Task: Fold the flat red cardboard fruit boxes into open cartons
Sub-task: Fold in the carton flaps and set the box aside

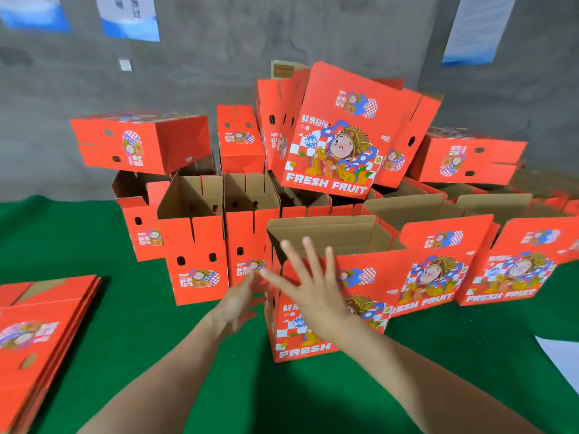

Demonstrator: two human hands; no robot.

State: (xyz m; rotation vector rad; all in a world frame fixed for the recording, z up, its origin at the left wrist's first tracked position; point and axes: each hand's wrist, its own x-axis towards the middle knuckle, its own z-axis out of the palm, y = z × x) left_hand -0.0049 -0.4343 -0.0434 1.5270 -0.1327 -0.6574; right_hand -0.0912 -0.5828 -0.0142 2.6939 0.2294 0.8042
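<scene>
carton [329,230] stands open; right hand [313,289] splayed before it, left hand [241,300] flat beside it, both empty.

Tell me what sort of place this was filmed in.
Probably a fruit-packing workroom or warehouse: a bare grey concrete wall with posted notices, a green-covered work surface, and folded red cartons heaped near a stack of flat boxes.

The cartons [340,133] are bright red with white lettering, a red-and-white checker and a cartoon figure in blue and yellow (plain brown inside), the flat stack [47,339] equally red, the cloth [125,324] green, the wall [203,73] grey.
</scene>
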